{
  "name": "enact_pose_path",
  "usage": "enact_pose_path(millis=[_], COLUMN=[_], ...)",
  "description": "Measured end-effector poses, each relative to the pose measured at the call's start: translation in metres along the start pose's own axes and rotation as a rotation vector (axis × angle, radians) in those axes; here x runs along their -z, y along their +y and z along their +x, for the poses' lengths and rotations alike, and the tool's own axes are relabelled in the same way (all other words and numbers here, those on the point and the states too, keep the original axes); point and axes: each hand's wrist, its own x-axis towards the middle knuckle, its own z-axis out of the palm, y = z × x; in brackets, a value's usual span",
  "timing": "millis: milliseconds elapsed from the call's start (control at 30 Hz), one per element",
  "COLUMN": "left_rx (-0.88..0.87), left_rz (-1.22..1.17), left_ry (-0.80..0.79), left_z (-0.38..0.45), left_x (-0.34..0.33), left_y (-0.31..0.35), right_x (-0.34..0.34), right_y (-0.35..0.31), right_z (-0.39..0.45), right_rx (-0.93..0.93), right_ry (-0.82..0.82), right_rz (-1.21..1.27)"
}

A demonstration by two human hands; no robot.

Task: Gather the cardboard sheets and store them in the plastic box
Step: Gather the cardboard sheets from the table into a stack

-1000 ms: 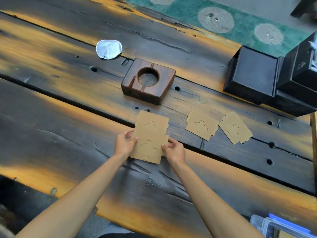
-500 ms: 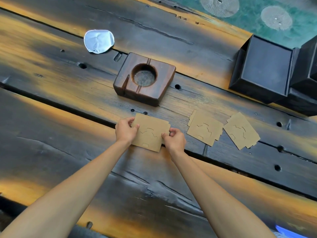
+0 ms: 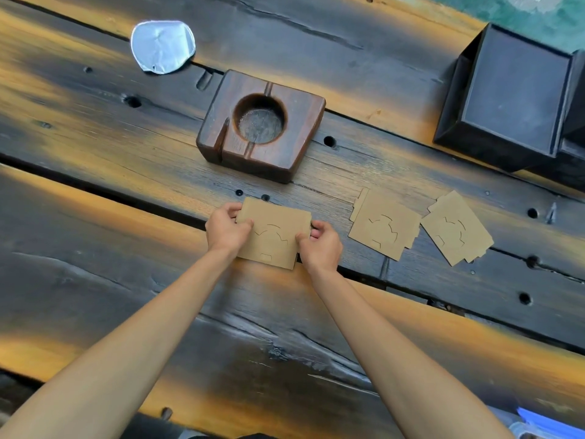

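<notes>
**Both hands pinch a cardboard stack at the table's middle**

The left hand [image 3: 228, 231] grips the left edge of a small stack of cardboard sheets [image 3: 274, 234], thumb on top and fingers curled under the far corner. The right hand [image 3: 321, 245] clamps the stack's right edge the same way, thumb pressed on the top sheet. The stack lies flat or nearly flat on the table [image 3: 95, 280]; whether it is lifted clear cannot be told. Its top sheet shows curved die-cut lines and a small tab cut near the near edge.

Just right of the right hand lies a second stack [image 3: 383, 228], its sheets slightly fanned, flat on the wood. Beside that, almost touching its right corner, is a third stack [image 3: 457, 229], turned at an angle.

Beyond the hands sits a dark wooden ashtray [image 3: 262, 125] with a round hollow and notched rim, near the held sheets but apart from them. Farther left and back lies a crumpled foil lid [image 3: 163, 45]. At the far right stands a black box [image 3: 512, 96], on its side, with another dark shape behind it.

At the lower right corner a blue-edged piece of clear plastic [image 3: 550, 424] pokes into view, well apart from all the cardboard; too little shows to say what it is.
</notes>
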Motion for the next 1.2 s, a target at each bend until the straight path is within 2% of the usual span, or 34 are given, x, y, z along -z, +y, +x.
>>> enact_pose_path(millis=[167,333,600,967,1200], left_rx=[0.065,0.048,0.046,0.024,-0.08], left_rz=[-0.207,-0.33,-0.458,-0.44,-0.208], left_ry=[-0.079,-0.152,-0.211,-0.275,-0.302], left_z=[-0.002,-0.013,-0.037,-0.076,-0.096], left_x=[0.0,-0.004,-0.029,-0.075,-0.103], left_y=[-0.002,-0.011,-0.012,0.006,0.028], right_x=[0.011,0.024,0.039,0.094,0.132], right_y=[0.002,0.009,0.024,0.056,0.074], right_z=[0.008,0.008,-0.007,-0.005,0.008], right_rx=[-0.077,-0.112,-0.078,-0.104,-0.136], right_ry=[-0.056,-0.116,-0.02,0.059,0.143], right_rz=[0.068,0.137,0.169,0.176,0.238])
